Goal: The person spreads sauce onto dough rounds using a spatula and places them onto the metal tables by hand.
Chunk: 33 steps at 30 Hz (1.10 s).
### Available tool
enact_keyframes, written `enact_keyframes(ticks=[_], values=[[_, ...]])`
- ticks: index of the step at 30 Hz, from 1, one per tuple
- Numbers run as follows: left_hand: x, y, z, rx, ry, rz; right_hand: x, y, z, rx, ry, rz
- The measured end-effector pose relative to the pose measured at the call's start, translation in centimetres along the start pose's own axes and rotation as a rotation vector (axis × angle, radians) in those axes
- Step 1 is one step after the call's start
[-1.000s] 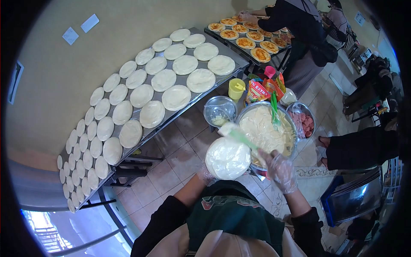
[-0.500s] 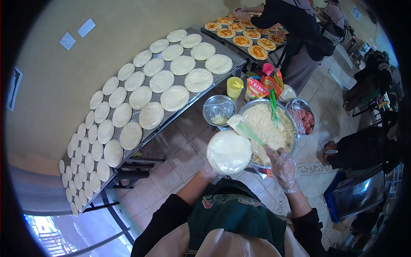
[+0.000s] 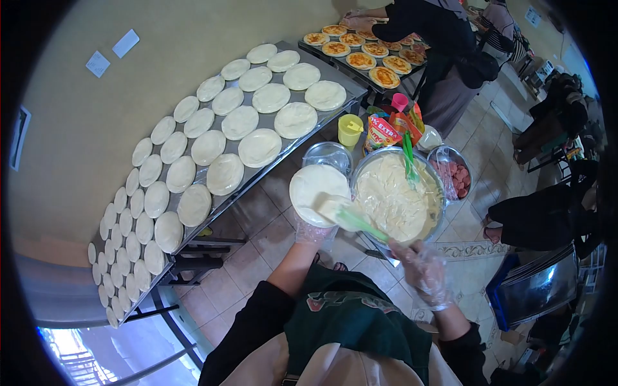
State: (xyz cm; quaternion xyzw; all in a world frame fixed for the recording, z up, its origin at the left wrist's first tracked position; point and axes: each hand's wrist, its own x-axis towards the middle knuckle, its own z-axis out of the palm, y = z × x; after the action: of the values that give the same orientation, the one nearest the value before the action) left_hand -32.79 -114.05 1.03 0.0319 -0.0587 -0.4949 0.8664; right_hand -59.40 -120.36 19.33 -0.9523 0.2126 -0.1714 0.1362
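Over to the left of the large bowl of cream [image 3: 436, 217], I see a long table [image 3: 342, 77] lined with rows of flat pale rounds [image 3: 260, 147]. Nearer the large bowl, just off its left side, the person's left hand [image 3: 313, 233], in a clear glove, has hold of one pale disc [image 3: 310, 181] from below, its fingertips out of sight underneath. A small steel bowl [image 3: 327, 147] stands left of the large bowl, partly hidden by that disc, and a yellow cup [image 3: 349, 132] sits beyond it. The spatula [image 3: 360, 223] reaches across the large bowl's near left edge, its smeared blade over the disc; I can't tell whether the two touch. Past the large bowl is a second table with red-and-yellow topped rounds [image 3: 384, 78]; bright packets [image 3: 381, 134] stand just behind its rim, and a green handle [image 3: 409, 154] rises from its far side. At its near side the gloved right hand [image 3: 421, 270] grasps the spatula's green handle. Touching or just beside its right rim are pink pieces [image 3: 459, 180] in another bowl.
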Motion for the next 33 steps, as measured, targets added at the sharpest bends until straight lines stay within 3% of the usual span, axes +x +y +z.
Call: enact_keyframes(ticks=[2, 6, 8, 9, 11, 12, 14, 15, 17, 18, 20, 24, 26, 27, 29, 33], values=[[0.1, -0.1, -1.5, 0.446, 0.118, 0.083, 0.7, -1.3, 0.7, -0.016, -0.030, -0.016], [-0.3, 0.9, 2.4, 0.428, 0.108, 0.171, -1.1, 1.0, 1.3, -0.047, -0.092, -0.001], [-0.3, 1.9, 2.6, 0.027, 0.097, 0.034, -1.5, 1.8, 0.5, -0.105, -0.129, 0.057], [-0.4, 1.7, 2.1, 0.025, 0.097, 0.037, -1.3, 1.6, 0.8, -0.107, -0.131, 0.055], [-0.3, 1.1, 1.1, 0.465, -0.020, 0.245, -0.5, 0.9, 2.1, -0.001, 0.044, 0.019], [-0.2, 1.3, -0.6, 0.467, -0.022, 0.250, -0.5, 0.5, 3.3, 0.001, 0.085, -0.034], [-0.3, 2.2, -3.9, 0.078, -0.002, 0.088, -0.4, -0.8, 3.6, -0.013, 0.027, -0.047], [-0.6, 2.4, -3.3, 0.081, -0.005, 0.087, -0.5, -1.1, 3.7, -0.033, -0.036, -0.054], [-1.3, 2.2, -0.7, 1.150, 0.072, 0.317, -1.7, 0.8, 4.7, -0.033, -0.060, -0.035], [-1.5, 2.2, 0.6, 1.144, 0.076, 0.323, -2.1, 1.9, 5.0, -0.055, 0.002, -0.005], [-2.1, 2.6, 2.3, 1.431, 0.006, 0.365, -1.9, 1.7, 4.3, -0.062, 0.082, 0.070], [-2.0, 2.7, 1.3, 1.643, 0.050, 0.297, -1.7, 1.0, 6.2, -0.078, 0.135, -0.039], [-2.4, 2.0, 1.4, 0.694, 0.190, 0.283, -1.7, -0.6, 6.4, -0.044, 0.111, -0.078], [-2.6, 2.1, 1.4, 0.697, 0.189, 0.284, -1.7, -1.0, 6.4, -0.012, 0.084, -0.118], [-3.1, 2.2, 1.5, 1.337, 0.097, 0.313, -2.7, 0.9, 8.1, -0.056, 0.100, -0.095], [-4.2, 2.9, 4.6, 1.675, 0.065, 0.365, -2.3, 2.8, 8.2, -0.086, 0.178, 0.050]])
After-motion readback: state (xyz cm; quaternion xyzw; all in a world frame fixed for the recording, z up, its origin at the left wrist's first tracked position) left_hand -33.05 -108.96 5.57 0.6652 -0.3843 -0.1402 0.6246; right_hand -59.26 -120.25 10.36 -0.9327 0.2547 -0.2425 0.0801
